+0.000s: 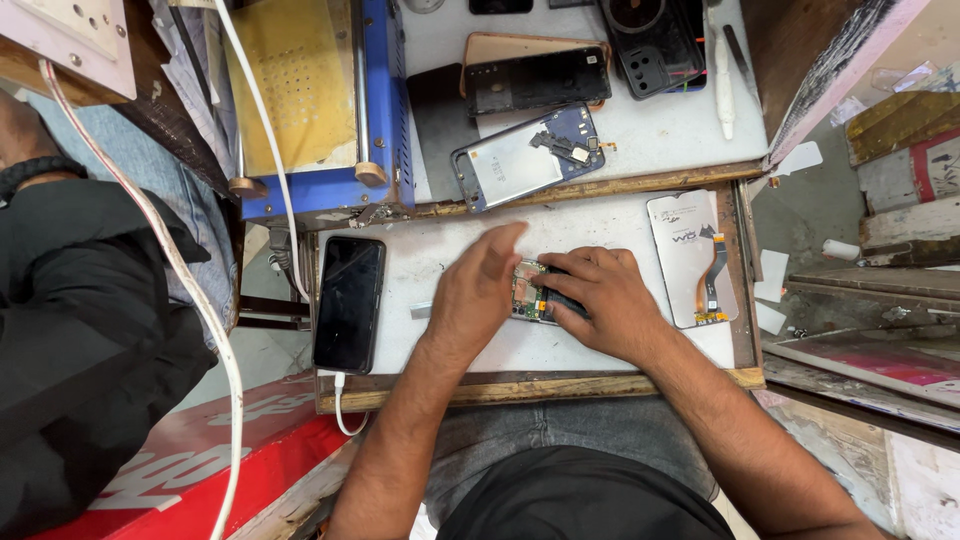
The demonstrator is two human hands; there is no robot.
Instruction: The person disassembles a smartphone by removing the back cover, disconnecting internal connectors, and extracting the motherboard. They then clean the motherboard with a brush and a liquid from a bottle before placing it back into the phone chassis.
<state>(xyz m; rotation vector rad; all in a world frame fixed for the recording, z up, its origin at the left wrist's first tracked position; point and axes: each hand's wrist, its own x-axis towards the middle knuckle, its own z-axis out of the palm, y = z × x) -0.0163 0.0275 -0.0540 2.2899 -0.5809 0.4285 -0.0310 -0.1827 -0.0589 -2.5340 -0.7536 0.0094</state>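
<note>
An opened phone with its green circuit board exposed (527,291) lies in the middle of a white work board (430,262). My right hand (600,300) presses down on it, fingers curled over its right side. My left hand (478,290) hovers just left of it, fingers together and pointing up, holding nothing that I can see. The lower half of the opened phone is hidden under both hands.
A black phone (348,303) on a white cable lies at the board's left. A white display panel with an orange flex cable (692,258) lies at the right. Behind are a blue-framed phone chassis (528,157), black back covers (536,78) and a blue and yellow machine (300,100). Another person in black sits at the left.
</note>
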